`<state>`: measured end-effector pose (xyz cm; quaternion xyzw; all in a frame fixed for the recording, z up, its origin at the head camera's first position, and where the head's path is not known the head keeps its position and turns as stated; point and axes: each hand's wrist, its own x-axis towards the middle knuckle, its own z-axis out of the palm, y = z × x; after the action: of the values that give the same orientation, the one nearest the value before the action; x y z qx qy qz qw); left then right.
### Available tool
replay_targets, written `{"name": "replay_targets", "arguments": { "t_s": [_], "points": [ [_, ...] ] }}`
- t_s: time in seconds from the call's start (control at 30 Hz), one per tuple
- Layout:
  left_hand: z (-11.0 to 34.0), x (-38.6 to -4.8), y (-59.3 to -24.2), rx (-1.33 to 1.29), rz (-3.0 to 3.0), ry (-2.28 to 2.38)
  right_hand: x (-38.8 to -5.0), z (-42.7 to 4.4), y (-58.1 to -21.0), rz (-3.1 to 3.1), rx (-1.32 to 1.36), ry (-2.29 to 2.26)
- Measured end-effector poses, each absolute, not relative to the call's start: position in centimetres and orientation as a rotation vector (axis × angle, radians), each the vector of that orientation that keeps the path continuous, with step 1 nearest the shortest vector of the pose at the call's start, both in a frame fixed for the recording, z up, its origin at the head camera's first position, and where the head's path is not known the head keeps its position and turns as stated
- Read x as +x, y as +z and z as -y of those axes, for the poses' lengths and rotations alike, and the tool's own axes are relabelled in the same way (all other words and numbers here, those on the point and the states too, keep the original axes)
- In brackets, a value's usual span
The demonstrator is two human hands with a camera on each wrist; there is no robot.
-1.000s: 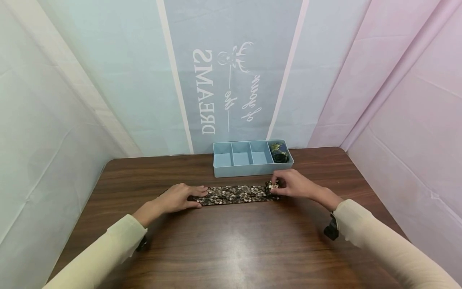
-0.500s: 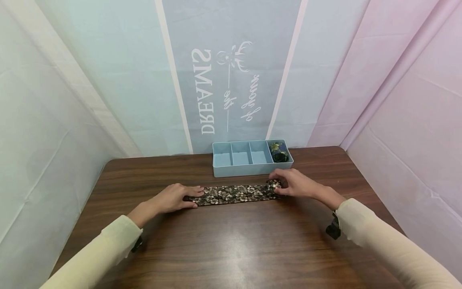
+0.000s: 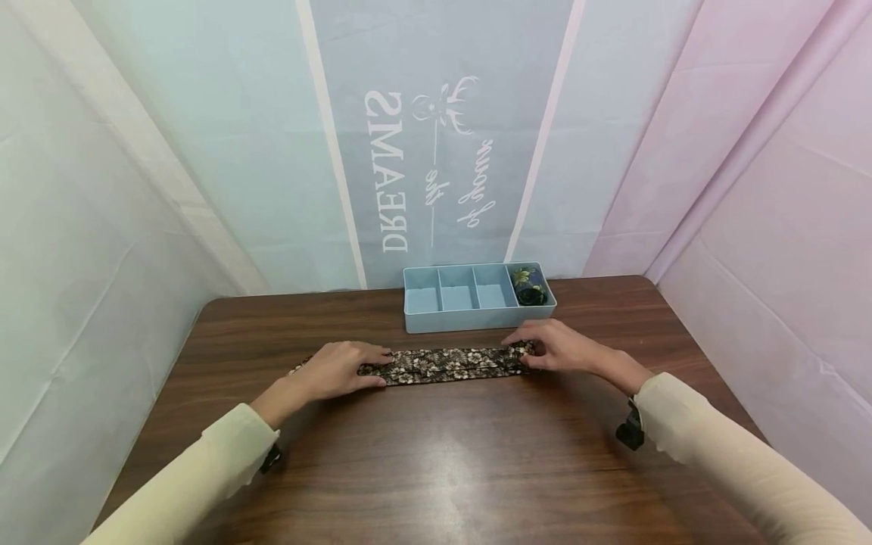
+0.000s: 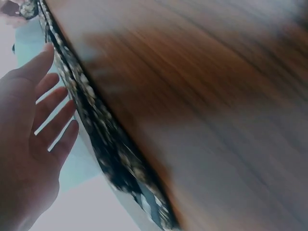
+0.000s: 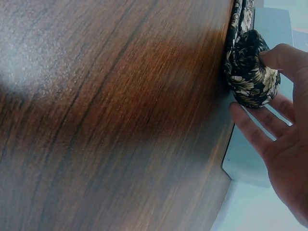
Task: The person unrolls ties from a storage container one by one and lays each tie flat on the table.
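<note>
A long folded strip of dark floral cloth (image 3: 446,365) lies across the table, its right end coiled into a thick roll (image 5: 252,77). My right hand (image 3: 559,347) grips this roll, thumb on one side and fingers round the other. Towards the left end, my left hand (image 3: 337,369) rests at the cloth with loosely extended fingers. The left wrist view shows the thumb (image 4: 41,65) by the strip's edge and the fingers spread along it. Past that hand, the cloth's layered left end (image 4: 154,207) runs on.
Behind the cloth stands a light blue divided box (image 3: 477,321). Its rightmost compartment holds a dark blue floral cloth roll (image 3: 530,286). The brown wooden table (image 3: 436,454) ends at a printed fabric backdrop (image 3: 436,45) behind, with pale fabric walls at both sides.
My left hand slid a little left along the cloth, then came back right. My right hand turned slightly on the roll, which sits a touch further right now.
</note>
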<state>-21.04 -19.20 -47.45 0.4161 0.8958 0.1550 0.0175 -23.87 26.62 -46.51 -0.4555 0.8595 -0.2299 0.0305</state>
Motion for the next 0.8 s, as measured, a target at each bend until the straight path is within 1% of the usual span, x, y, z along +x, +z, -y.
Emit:
{"name": "replay_targets", "arguments": {
  "t_s": [0.37,0.8],
  "points": [
    [14.4,-21.3,-47.2,1.366,-2.713,0.504,-24.0,-26.6,-46.8,-2.649,-1.424,-0.720],
    [9.5,-21.9,-48.2,1.439,-2.646,0.449,-23.7,-26.1,-46.9,-2.690,-1.349,-0.699]
  ]
}}
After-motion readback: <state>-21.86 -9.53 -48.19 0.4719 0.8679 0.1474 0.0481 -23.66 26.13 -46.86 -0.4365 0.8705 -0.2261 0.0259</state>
